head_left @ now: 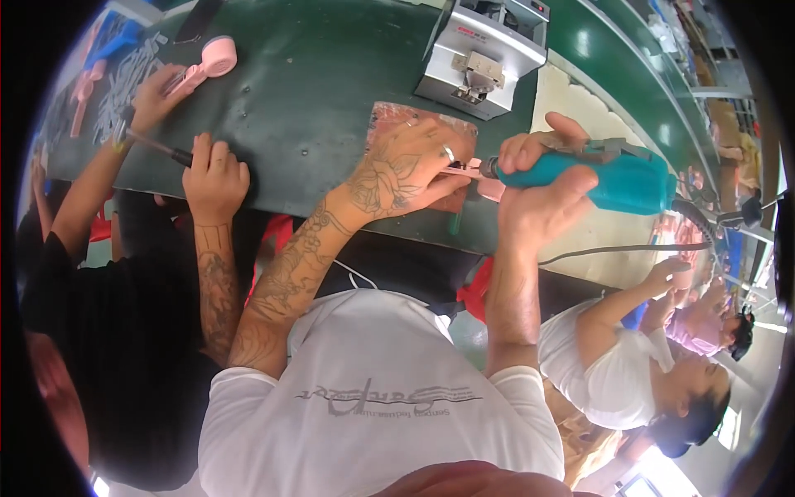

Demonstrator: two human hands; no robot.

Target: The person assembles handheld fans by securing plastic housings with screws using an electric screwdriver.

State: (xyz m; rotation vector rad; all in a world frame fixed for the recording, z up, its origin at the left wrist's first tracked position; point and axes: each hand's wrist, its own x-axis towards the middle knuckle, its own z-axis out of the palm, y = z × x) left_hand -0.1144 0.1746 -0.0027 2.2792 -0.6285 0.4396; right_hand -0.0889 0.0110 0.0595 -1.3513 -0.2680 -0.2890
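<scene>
My right hand [542, 195] is wrapped round the teal body of an electric screwdriver [625, 182], held nearly level with its tip pointing left. My left hand [414, 166], tattooed and wearing a ring, grips a pink plastic part [490, 190] over the table's near edge. The screwdriver's nose meets this part; the exact point of contact is too small to make out. A dark detail shows on the part beside my left fingertips. Beneath my left hand lies a worn reddish board [389, 116], partly covered by it.
A grey screw-feeder-like machine [484, 58] stands at the back of the green table [306, 91]. A cable [613, 248] runs by my right forearm. At left, a co-worker holds a pink fan-shaped thing [219, 56] and a dark-handled tool [157, 144], near grey strips [128, 87]. Others sit at right.
</scene>
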